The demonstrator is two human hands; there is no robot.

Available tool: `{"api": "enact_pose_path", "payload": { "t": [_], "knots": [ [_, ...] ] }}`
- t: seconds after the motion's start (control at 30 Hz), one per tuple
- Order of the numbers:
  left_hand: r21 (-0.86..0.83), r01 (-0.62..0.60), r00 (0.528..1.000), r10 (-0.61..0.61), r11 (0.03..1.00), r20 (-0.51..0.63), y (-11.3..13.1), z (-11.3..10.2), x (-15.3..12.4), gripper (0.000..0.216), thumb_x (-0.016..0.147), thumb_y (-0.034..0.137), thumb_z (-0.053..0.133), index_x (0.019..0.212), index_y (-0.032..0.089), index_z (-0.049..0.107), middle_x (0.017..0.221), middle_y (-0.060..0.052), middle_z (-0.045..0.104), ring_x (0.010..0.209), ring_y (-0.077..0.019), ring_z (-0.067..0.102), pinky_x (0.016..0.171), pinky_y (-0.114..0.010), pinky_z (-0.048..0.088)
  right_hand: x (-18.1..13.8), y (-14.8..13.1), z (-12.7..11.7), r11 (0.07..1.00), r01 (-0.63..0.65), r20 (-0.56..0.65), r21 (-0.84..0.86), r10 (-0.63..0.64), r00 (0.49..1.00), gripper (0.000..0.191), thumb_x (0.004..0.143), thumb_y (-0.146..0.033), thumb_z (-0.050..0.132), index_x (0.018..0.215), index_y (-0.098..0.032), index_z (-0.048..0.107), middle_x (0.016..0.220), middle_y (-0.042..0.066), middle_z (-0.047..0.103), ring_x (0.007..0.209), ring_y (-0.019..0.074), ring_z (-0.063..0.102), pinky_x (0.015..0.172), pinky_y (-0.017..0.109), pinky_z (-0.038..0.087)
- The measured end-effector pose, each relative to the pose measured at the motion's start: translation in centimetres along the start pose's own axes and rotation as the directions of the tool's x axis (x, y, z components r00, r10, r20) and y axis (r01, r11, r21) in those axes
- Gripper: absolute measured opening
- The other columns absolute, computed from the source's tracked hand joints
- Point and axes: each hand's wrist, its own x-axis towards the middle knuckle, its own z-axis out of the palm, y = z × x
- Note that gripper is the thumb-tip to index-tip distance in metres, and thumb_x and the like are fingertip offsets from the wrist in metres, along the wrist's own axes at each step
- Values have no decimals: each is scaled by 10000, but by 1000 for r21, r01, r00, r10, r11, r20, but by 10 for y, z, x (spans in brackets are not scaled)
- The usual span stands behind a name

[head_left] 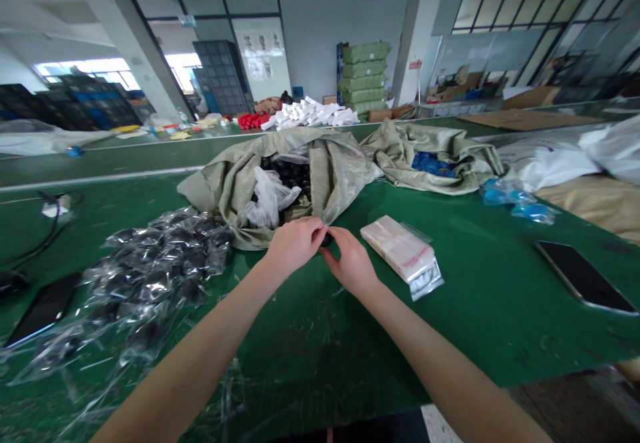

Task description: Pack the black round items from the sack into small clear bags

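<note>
My left hand [296, 246] and my right hand [351, 260] meet at the front edge of an open woven sack [340, 169]. Between their fingertips sits a small black round piece [327, 239], mostly covered, its exact kind unclear. Both hands are closed on it. Inside the sack lie many black pieces [295, 175] and a crumpled clear plastic bag [270, 197]. Left of my hands spreads a heap of black pieces wrapped in clear plastic [165, 256]. A stack of flat clear bags [400, 249] lies to the right of my right hand.
A second woven sack [395, 156] holds blue pieces [434, 164]. Wrapped blue pieces [517, 199] lie beside it. Phones rest at the right [585, 276] and left [43, 306]. Cables [50, 223] lie far left. White pieces [315, 115] are piled on the bench behind.
</note>
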Motion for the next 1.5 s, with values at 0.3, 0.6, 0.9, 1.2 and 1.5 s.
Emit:
{"api": "enact_pose_path", "payload": {
  "t": [0.3, 0.6, 0.9, 1.2, 1.5],
  "knots": [
    [-199, 4, 999, -15, 980, -53, -9, 6, -14, 196, 864, 383, 578, 872, 190, 605, 889, -52, 661, 804, -186, 619, 734, -292, 464, 0, 1, 7, 976, -209, -142, 57, 215, 966, 379, 771, -204, 631, 1137, -153, 543, 1034, 125, 654, 935, 249, 651, 816, 409, 565],
    [-275, -24, 997, 3, 961, -77, -9, 16, -22, 127, 893, 245, 527, 901, 181, 636, 875, -53, 670, 752, -164, 605, 695, -278, 453, 3, -2, 4, 952, -255, -207, 169, 287, 935, 259, 779, -238, 649, 1026, -169, 615, 1048, 111, 599, 900, 211, 614, 748, 360, 566],
    [-144, -3, 997, -8, 990, -76, -4, 15, -20, 160, 933, 258, 456, 899, 182, 592, 947, -79, 648, 832, -189, 628, 764, -309, 484, 8, 0, 9, 681, -534, -63, 501, 644, 762, 282, 718, -323, 697, 932, -167, 600, 856, 56, 705, 742, 190, 688, 718, 338, 578],
    [-107, 0, 990, -16, 994, -141, -3, 18, -23, 115, 922, 228, 451, 911, 195, 561, 1074, -80, 639, 951, -198, 639, 824, -315, 505, 15, -3, 15, 198, -476, 138, 857, 802, 581, 227, 685, -278, 741, 822, -155, 608, 776, 42, 711, 747, 183, 721, 748, 313, 587],
    [-203, -56, 986, 22, 978, -164, -3, 17, -21, 98, 904, 220, 477, 885, 198, 571, 1121, -82, 592, 983, -187, 626, 844, -315, 518, 14, -10, 21, 254, -456, 93, 853, 785, 613, 304, 657, -322, 777, 857, -151, 623, 805, 36, 712, 745, 166, 700, 663, 274, 558]
  ]
}}
